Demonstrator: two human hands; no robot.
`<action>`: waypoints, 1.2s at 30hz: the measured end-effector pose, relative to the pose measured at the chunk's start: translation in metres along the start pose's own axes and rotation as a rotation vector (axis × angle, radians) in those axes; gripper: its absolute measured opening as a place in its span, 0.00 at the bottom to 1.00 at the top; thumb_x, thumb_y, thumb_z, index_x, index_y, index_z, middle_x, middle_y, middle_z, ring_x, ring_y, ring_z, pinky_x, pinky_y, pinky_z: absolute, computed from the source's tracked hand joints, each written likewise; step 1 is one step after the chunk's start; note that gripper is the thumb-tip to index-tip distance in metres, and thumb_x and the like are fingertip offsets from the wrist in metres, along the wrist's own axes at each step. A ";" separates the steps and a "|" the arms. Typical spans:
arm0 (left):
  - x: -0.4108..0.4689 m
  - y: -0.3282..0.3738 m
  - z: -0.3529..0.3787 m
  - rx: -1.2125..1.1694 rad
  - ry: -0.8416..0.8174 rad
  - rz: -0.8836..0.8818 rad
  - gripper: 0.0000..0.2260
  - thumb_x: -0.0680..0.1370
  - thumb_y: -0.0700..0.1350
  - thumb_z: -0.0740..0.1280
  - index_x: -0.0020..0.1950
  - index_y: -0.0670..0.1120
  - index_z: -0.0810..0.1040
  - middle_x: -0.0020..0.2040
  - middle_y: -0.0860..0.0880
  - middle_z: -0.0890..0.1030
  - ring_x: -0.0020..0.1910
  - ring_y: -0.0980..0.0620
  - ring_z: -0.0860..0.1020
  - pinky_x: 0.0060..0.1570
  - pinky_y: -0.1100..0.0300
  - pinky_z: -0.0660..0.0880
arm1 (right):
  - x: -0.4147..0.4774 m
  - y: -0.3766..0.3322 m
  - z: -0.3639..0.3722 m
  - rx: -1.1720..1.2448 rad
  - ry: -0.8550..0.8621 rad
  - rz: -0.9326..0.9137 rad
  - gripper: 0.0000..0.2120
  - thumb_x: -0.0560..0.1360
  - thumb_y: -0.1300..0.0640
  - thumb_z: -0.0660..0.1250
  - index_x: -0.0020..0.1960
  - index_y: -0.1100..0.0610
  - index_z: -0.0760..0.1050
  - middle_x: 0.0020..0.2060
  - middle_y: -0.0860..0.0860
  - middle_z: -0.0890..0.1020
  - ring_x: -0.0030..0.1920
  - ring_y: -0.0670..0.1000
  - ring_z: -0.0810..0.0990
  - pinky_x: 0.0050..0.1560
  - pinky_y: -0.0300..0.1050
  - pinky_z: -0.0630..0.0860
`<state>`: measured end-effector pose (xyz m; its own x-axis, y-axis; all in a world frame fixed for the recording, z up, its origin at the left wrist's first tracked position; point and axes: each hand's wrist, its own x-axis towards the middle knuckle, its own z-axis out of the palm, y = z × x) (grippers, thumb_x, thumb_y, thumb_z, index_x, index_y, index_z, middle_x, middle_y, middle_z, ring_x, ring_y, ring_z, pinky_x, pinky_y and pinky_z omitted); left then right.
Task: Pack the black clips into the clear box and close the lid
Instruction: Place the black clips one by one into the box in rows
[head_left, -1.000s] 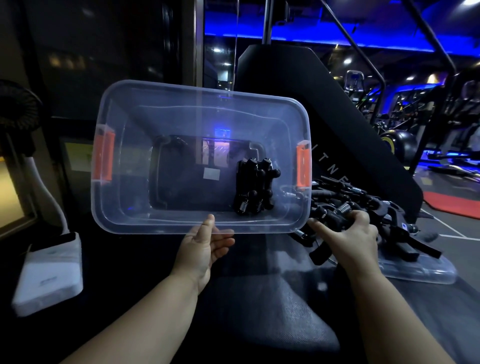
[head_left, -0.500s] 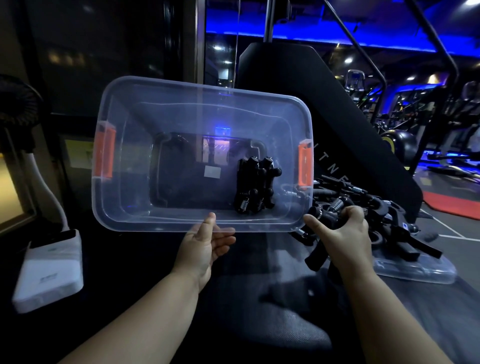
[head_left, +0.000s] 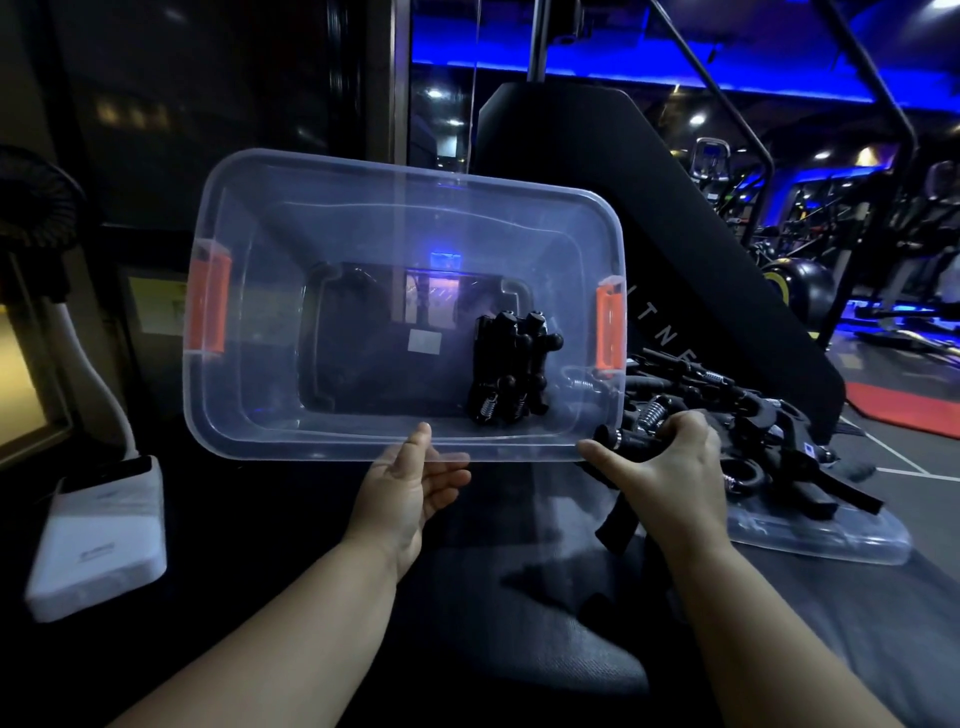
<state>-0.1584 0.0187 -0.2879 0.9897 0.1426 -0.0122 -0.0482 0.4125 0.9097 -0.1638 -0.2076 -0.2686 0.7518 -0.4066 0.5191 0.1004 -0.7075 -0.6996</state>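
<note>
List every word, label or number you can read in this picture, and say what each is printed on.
"ITNE": pale letters on the black padded panel; the rest of the word is hidden behind the clear box.
White sticker at the box bottom: too blurred to read.
Print on the white device: too small to read.
Yellowish sign behind the box: unreadable.
</note>
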 end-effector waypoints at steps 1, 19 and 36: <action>0.000 0.000 0.000 0.001 0.001 0.000 0.14 0.80 0.52 0.60 0.38 0.46 0.70 0.37 0.46 0.85 0.32 0.53 0.81 0.39 0.59 0.75 | -0.001 -0.001 0.001 0.002 0.005 -0.006 0.36 0.56 0.35 0.77 0.50 0.55 0.65 0.48 0.51 0.69 0.48 0.50 0.69 0.49 0.45 0.67; -0.002 0.003 -0.001 -0.040 -0.011 -0.029 0.13 0.79 0.50 0.62 0.37 0.46 0.70 0.36 0.45 0.85 0.32 0.53 0.82 0.38 0.60 0.75 | 0.009 0.003 -0.013 0.383 0.084 0.021 0.23 0.71 0.46 0.54 0.64 0.51 0.67 0.41 0.47 0.77 0.45 0.51 0.74 0.46 0.43 0.64; 0.003 0.002 -0.004 -0.130 -0.010 -0.074 0.18 0.80 0.54 0.58 0.37 0.44 0.73 0.34 0.44 0.84 0.31 0.51 0.82 0.36 0.59 0.74 | 0.012 0.002 -0.040 -0.012 -0.103 0.030 0.08 0.75 0.55 0.69 0.49 0.50 0.70 0.38 0.53 0.79 0.39 0.56 0.76 0.41 0.45 0.67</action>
<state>-0.1563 0.0234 -0.2875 0.9925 0.0985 -0.0726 0.0087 0.5347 0.8450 -0.1806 -0.2371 -0.2438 0.8175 -0.3664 0.4444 0.0695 -0.7031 -0.7076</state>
